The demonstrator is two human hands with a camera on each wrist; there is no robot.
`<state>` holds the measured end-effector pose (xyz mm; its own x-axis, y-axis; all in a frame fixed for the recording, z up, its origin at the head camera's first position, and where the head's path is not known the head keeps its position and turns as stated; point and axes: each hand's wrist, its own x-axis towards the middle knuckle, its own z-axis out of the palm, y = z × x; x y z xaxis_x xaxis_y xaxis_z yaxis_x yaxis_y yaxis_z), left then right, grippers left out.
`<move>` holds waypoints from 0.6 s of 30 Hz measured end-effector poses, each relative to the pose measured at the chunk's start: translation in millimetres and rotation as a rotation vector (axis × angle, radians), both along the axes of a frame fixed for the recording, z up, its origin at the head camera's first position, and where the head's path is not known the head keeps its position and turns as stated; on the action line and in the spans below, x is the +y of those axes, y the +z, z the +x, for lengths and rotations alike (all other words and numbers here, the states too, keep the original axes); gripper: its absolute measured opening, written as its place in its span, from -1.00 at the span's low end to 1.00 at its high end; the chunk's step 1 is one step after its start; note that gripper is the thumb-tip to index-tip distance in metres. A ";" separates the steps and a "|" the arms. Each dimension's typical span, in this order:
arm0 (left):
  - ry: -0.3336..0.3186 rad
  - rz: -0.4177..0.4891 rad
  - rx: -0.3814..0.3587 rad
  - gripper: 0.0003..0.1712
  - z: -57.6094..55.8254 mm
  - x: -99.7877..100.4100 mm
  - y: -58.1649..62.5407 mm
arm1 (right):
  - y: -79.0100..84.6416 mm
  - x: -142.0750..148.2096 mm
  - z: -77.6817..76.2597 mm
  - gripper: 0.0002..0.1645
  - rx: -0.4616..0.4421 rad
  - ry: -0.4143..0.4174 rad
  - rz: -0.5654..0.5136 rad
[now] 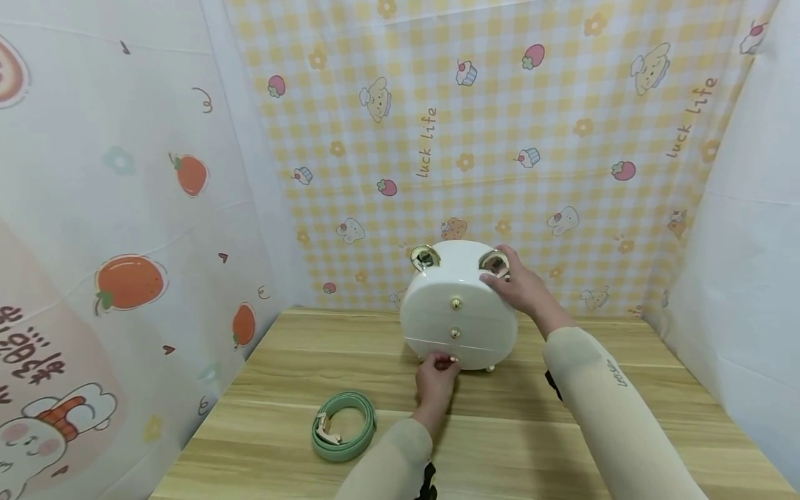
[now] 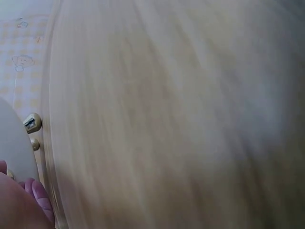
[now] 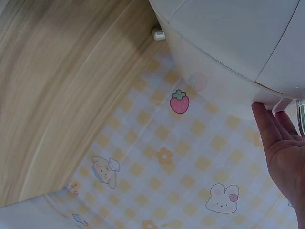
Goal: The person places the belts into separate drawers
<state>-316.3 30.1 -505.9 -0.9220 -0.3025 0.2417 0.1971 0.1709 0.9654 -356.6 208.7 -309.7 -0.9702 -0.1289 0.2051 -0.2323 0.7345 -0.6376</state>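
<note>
A round white storage box [image 1: 478, 319] with two gold ear-shaped rings on top, gold knobs down its front and small feet stands on the wooden table. Its right gold ear [image 1: 494, 264] is beside my right hand [image 1: 525, 285], which holds the upper right side, thumb toward the front and fingers behind. In the right wrist view, my fingertips [image 3: 261, 112] reach against the back edge of the white box [image 3: 228, 38]. Low on the front, my left hand [image 1: 436, 385] pinches the lowest gold knob [image 1: 454, 359]. The left wrist view shows this hand only at its lower left corner.
A coiled green strap [image 1: 369, 425] with a light metal buckle lies on the table [image 1: 275, 417], left of my left forearm. Behind the box hangs a yellow checked cloth [image 1: 350, 139]. Printed white cloth [image 1: 156, 229] walls off the left side, and plain white cloth [image 1: 744, 229] the right.
</note>
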 end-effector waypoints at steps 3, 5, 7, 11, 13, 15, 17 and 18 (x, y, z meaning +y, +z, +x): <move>0.021 0.006 -0.021 -0.83 -1.0 1.7 -1.2 | -0.3 0.0 -0.4 -0.11 -0.001 -0.001 0.004; 0.034 0.007 -0.030 -0.84 -1.6 2.7 -1.9 | -0.6 0.0 -1.0 -0.11 -0.005 -0.003 0.007; 0.045 0.007 -0.040 -0.85 -2.2 3.7 -2.4 | -1.0 0.2 -1.6 -0.10 -0.006 -0.005 0.011; 0.054 0.014 -0.047 -0.85 -1.9 5.1 -2.4 | -1.6 0.4 -2.0 -0.10 -0.005 -0.008 0.011; 0.054 0.021 -0.048 -0.85 -1.4 5.5 -2.2 | -1.5 0.4 -1.9 -0.11 -0.003 -0.008 0.010; 0.052 0.028 -0.040 -0.85 -1.3 5.8 -2.1 | -1.2 0.0 -1.7 -0.11 -0.002 -0.006 0.009; 0.052 0.036 -0.034 -0.85 -1.0 6.1 -2.0 | -1.1 -0.3 -1.5 -0.10 0.000 -0.004 0.012; 0.054 0.041 -0.035 -0.85 -0.8 6.3 -1.9 | -0.9 -0.4 -1.4 -0.09 0.000 -0.004 0.012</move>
<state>-317.1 36.5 -507.8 -0.9118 -0.3607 0.1960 0.1545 0.1409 0.9779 -358.0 208.3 -310.7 -0.9708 -0.1274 0.2034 -0.2293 0.7430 -0.6288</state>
